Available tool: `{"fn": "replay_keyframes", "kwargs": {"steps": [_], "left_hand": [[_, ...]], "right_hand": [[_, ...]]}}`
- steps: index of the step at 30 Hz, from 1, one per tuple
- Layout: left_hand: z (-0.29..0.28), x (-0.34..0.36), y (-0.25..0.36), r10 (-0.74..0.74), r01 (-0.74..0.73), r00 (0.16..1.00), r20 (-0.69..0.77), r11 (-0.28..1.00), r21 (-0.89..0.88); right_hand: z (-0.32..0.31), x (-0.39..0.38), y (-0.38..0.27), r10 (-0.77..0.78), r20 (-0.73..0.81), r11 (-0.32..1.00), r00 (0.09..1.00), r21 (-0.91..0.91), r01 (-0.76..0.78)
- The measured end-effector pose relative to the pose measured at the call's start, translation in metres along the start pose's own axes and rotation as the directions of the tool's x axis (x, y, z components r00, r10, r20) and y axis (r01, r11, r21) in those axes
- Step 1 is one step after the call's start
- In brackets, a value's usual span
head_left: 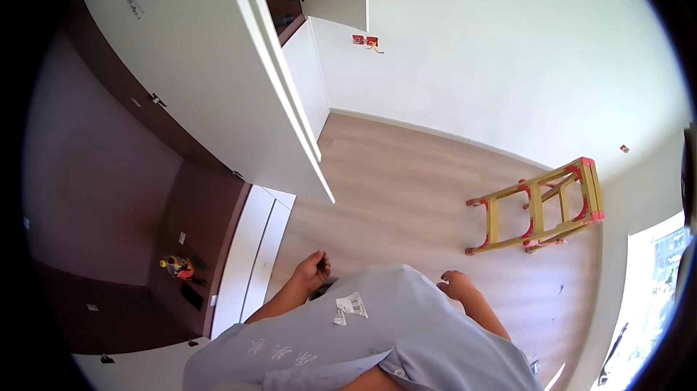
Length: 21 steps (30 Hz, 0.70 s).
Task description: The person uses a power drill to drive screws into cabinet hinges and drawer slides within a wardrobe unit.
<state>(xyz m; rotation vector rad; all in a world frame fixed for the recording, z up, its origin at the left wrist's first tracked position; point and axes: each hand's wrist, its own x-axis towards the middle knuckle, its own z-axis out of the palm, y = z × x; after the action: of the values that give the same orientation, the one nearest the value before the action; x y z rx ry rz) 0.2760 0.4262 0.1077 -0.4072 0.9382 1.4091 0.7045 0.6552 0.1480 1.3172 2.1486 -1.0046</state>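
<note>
My left hand (312,269) hangs beside the front of my grey shirt (406,311), its fingers loosely bent and apart. Nothing shows in it. On the other side of the shirt is my right hand (459,285), fingers also relaxed and bent, with no object visible in them; part of it lies behind the cloth. Both hands are over the wood-look floor (392,209) and touch no furniture. A white label (351,307) with a barcode sticks to the shirt. Nearest the left hand are white drawer fronts (258,253) at the cabinet's base.
Large white cabinet doors (210,57) stand open at the left, their edges jutting over the floor. A yellow and red stepladder (537,209) stands at the right. Inside the brown cabinet (196,224) lie a tool (178,267) and a dark flat object (192,296). A bright window (650,296) is far right.
</note>
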Motion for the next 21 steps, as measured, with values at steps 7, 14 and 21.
{"fn": "replay_keyframes", "kwargs": {"steps": [7,14,21], "left_hand": [[0.109,0.081,-0.021,-0.081,0.072,0.995,0.064,0.989,0.126],[0.200,0.182,0.003,-0.128,0.105,0.990,0.050,0.938,0.332],[0.310,0.293,0.029,-0.163,0.078,0.969,0.186,0.915,0.396]], "right_hand": [[-0.105,0.018,0.130,0.152,-0.321,0.978,0.935,0.187,-0.095],[-0.160,0.051,0.208,0.299,-0.482,0.902,0.823,0.425,-0.078],[-0.259,0.027,0.311,0.465,-0.570,0.879,0.677,0.387,-0.278]]}}
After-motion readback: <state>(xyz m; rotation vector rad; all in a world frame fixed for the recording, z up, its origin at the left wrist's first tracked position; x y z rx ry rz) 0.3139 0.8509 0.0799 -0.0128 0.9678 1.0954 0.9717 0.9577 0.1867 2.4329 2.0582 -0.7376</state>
